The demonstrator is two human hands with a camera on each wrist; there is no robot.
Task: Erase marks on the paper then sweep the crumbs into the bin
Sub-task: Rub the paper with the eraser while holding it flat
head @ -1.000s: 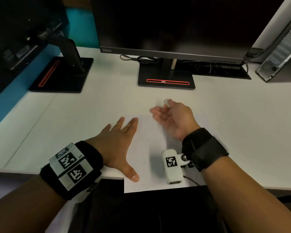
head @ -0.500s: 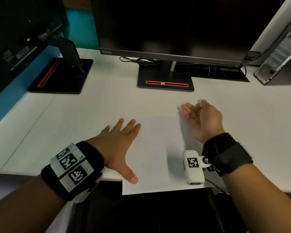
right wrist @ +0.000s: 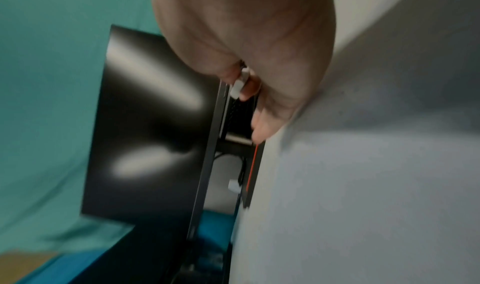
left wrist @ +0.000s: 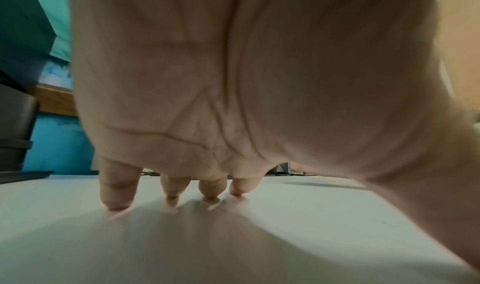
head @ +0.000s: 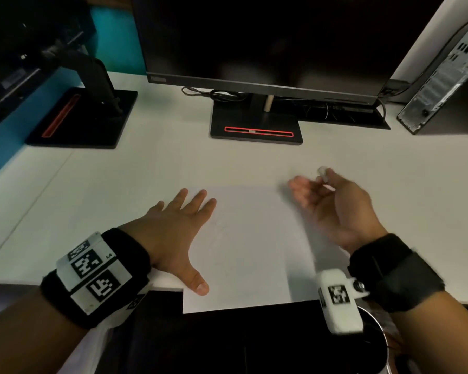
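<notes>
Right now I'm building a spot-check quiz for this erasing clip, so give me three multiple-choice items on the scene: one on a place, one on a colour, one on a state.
1. Where does the left hand rest?
A. On the left edge of the paper
B. On the monitor base
C. Inside the bin

2. What colour is the strip on the monitor base straight ahead?
A. Green
B. Red
C. Yellow

3. What is the right hand doing?
A. Lying flat on the desk
B. Gripping a pencil
C. Pinching a small white eraser

Answers:
1. A, the head view shows spread fingers and thumb flat on the sheet's left side.
2. B, a red strip runs along the base's front.
3. C, the right wrist view shows the eraser pinched between the thumb and a finger, with the hand raised beside the paper.
</notes>
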